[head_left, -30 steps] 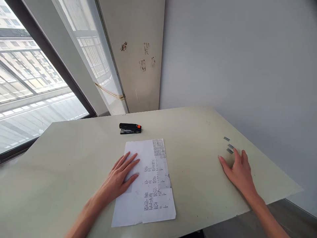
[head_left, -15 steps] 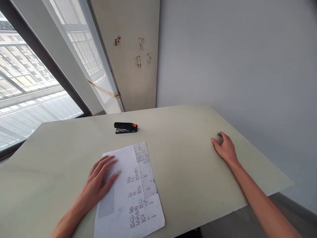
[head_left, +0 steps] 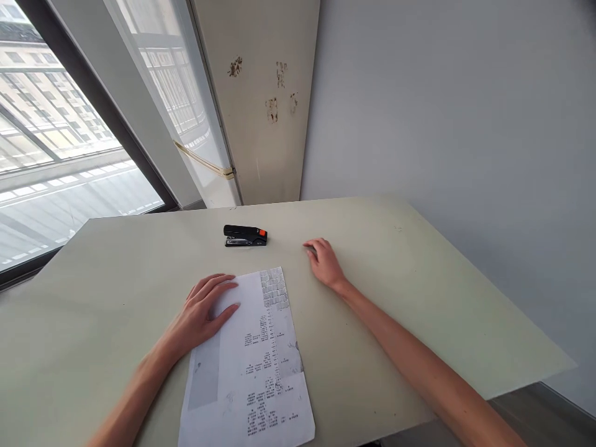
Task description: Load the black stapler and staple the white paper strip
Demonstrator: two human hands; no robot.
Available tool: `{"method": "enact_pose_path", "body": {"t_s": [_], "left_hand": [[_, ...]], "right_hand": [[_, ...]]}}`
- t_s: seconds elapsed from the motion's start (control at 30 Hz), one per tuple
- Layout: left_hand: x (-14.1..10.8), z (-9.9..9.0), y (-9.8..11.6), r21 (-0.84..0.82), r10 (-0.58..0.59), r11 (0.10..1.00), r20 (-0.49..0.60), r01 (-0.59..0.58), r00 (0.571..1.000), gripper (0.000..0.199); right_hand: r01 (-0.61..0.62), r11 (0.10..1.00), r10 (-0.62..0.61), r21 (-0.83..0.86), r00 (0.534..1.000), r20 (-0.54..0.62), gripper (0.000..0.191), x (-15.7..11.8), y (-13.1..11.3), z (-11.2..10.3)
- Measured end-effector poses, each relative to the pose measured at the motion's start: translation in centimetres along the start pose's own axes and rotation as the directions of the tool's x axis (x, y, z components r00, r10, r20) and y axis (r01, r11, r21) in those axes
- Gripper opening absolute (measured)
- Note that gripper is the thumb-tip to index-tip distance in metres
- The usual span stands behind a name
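While your left hand (head_left: 207, 310) lies spread on the printed white paper sheet (head_left: 237, 366), toward the pale table's (head_left: 372, 248) near edge, your right hand (head_left: 311, 249) pinches a small grey strip (head_left: 311, 249); black stapler (head_left: 245, 236), far edge.

Your pale bench (head_left: 465, 310) fills the foreground; a grey wall (head_left: 442, 112) rises at one o'clock; a stained beige cabinet side (head_left: 261, 143) stands at twelve; daylight enters your window (head_left: 51, 124) at ten; dark flooring (head_left: 516, 413) shows at four.
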State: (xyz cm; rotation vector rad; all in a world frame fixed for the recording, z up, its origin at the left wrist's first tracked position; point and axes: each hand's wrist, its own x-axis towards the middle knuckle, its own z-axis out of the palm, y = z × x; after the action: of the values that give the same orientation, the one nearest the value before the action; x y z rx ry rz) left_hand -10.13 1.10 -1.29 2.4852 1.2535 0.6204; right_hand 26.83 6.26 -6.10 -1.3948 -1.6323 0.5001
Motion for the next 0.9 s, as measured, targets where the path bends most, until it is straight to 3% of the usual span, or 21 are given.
{"method": "enact_pose_path", "body": {"t_s": [0.13, 0.23, 0.4, 0.53, 0.77, 0.9], "left_hand": [[-0.2, -0.3, 0.4, -0.005, -0.017, 1.000, 0.020, 0.017, 1.000, 0.042], [-0.2, -0.4, 0.5, -0.032, -0.029, 0.999, 0.026, 0.030, 0.999, 0.042], [-0.4, -0.5, 0.8, -0.069, -0.059, 0.996, 0.033, 0.061, 0.998, 0.042], [-0.5, -0.6, 1.0, -0.091, -0.063, 0.994, 0.026, 0.065, 0.998, 0.043], [-0.6, -0.2, 0.7, -0.060, -0.057, 0.996, 0.031, 0.059, 0.998, 0.042], [-0.6, -0.4, 0.8, -0.061, -0.063, 0.996, 0.034, 0.065, 0.997, 0.046]], "right_hand": [[0.000, 0.980, -0.015, 0.197, 0.997, 0.073, 0.023, 2.4, -3.0, 4.7], [-0.051, 0.935, 0.022, 0.350, 0.996, 0.086, 0.027, 3.0, -3.9, 6.1], [-0.153, 0.828, 0.184, 0.539, 0.983, -0.003, 0.034, 2.2, -3.4, 5.0], [-0.221, 0.763, 0.267, 0.608, 0.963, 0.016, 0.034, 0.7, -3.6, 4.1], [-0.285, 0.707, 0.279, 0.648, 0.953, 0.114, 0.032, -0.9, -5.4, 5.1], [-0.280, 0.703, 0.267, 0.654, 0.956, 0.122, 0.034, -1.9, -5.1, 3.4]]}}
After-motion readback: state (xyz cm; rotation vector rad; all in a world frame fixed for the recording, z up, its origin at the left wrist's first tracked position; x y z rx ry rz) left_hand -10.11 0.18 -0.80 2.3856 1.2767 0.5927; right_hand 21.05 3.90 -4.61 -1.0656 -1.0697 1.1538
